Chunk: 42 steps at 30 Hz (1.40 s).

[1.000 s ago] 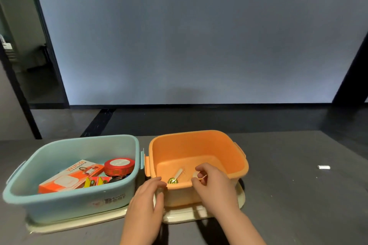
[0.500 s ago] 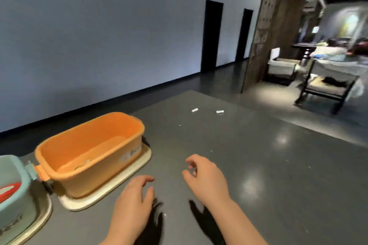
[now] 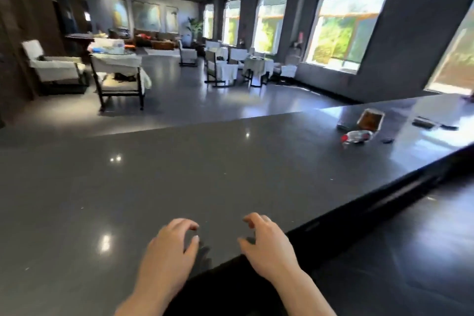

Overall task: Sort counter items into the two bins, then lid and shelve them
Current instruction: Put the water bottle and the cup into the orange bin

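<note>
Room: large dining hall, bright windows [image 3: 341,31] at 1 o'clock, white-draped chairs [image 3: 118,77] at 11 o'clock.
Counter [image 3: 179,174]: dark, glossy.
Counter items: brown-lidded container [image 3: 370,120], clear red-capped bottle [image 3: 356,136] lying beside it, at 2 o'clock.
Left hand [image 3: 169,256]: fingers loosely curled, holding nothing.
Right hand [image 3: 269,244]: loosely curled, holding nothing.

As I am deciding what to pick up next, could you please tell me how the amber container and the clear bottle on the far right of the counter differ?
The amber container is squarish and brownish, while the clear bottle is see-through with a red end. The container sits farther back and the bottle nearer, lying on its side. Both rest on the dark counter, far beyond the empty left hand and right hand; both are blurred.
</note>
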Each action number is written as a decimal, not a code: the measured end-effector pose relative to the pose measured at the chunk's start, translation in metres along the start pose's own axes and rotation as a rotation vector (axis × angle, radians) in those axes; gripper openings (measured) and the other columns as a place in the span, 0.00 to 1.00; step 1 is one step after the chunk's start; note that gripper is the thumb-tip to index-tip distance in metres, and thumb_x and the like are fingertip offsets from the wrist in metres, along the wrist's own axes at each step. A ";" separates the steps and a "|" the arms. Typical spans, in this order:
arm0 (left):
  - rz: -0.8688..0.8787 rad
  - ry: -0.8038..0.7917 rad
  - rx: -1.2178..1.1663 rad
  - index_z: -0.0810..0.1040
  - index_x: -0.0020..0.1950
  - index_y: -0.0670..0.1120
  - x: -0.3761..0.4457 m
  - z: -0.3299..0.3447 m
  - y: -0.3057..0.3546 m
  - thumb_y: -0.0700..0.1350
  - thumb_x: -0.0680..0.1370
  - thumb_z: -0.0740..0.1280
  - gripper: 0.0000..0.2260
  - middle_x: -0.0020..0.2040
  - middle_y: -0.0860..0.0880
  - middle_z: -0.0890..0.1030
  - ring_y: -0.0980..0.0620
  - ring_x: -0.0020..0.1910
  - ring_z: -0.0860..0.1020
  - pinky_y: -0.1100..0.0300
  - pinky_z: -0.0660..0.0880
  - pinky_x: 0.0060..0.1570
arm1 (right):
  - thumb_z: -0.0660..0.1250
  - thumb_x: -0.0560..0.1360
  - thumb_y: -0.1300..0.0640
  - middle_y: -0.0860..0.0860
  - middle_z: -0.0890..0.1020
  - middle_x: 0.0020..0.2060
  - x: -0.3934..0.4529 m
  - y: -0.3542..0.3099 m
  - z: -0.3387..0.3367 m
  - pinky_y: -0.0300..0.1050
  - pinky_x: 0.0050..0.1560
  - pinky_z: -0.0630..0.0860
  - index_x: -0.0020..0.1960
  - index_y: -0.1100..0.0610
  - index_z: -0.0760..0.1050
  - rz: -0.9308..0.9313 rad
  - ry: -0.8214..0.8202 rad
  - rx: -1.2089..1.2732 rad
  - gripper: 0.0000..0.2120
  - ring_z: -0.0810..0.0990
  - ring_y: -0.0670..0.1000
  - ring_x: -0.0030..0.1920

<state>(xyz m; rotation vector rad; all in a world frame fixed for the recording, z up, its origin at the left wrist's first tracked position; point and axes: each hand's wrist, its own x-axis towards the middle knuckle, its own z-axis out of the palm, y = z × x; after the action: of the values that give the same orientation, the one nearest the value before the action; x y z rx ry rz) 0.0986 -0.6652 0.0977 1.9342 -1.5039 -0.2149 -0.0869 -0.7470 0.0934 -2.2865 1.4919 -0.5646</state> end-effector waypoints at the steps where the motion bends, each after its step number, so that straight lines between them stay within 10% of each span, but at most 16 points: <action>1: 0.046 -0.034 -0.016 0.74 0.56 0.57 0.012 0.024 0.028 0.49 0.78 0.63 0.08 0.58 0.62 0.74 0.59 0.60 0.73 0.61 0.68 0.59 | 0.63 0.75 0.44 0.42 0.73 0.59 -0.003 0.031 -0.019 0.39 0.53 0.70 0.67 0.45 0.67 0.048 0.044 -0.009 0.21 0.73 0.45 0.61; 14: 0.412 -0.274 -0.341 0.77 0.55 0.54 0.091 0.284 0.357 0.47 0.76 0.66 0.08 0.53 0.61 0.76 0.60 0.54 0.75 0.61 0.71 0.57 | 0.63 0.74 0.46 0.42 0.73 0.59 -0.032 0.346 -0.235 0.42 0.55 0.72 0.66 0.44 0.68 0.488 0.280 -0.168 0.21 0.74 0.46 0.59; 42: 0.477 -0.428 -0.331 0.77 0.51 0.56 0.405 0.570 0.558 0.48 0.75 0.67 0.06 0.50 0.62 0.76 0.63 0.52 0.75 0.67 0.68 0.51 | 0.64 0.74 0.44 0.38 0.73 0.56 0.248 0.634 -0.341 0.37 0.52 0.72 0.63 0.40 0.68 0.625 0.390 -0.051 0.18 0.76 0.40 0.54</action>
<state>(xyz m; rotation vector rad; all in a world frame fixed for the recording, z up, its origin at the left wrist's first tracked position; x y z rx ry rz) -0.5058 -1.3242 0.0996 1.2747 -2.0089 -0.6470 -0.6637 -1.2433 0.1067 -1.6460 2.2893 -0.8050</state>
